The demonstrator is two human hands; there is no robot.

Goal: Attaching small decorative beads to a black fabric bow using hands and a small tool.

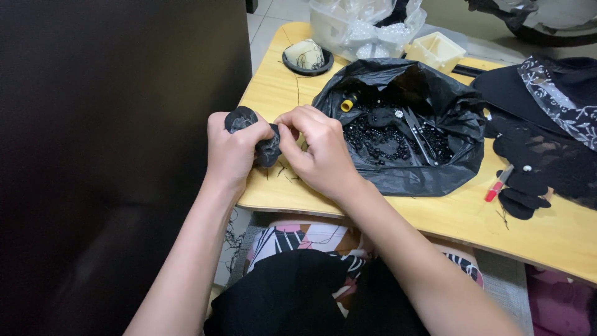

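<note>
Both hands close together, left hand (231,149) fisted, right hand (314,148) pinching

Home craft corner, low wooden lap table (435,218), tiled floor (273,12), bead bag (398,124)

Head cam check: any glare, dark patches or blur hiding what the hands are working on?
Head view: hands sharp and evenly lit; the black fabric piece in the left hand, pinched by the right hand, shows little detail. Glare on the black plastic bag folds. Left third is a near-black surface. Mild wide-angle bend at the wooden table edge.
</note>
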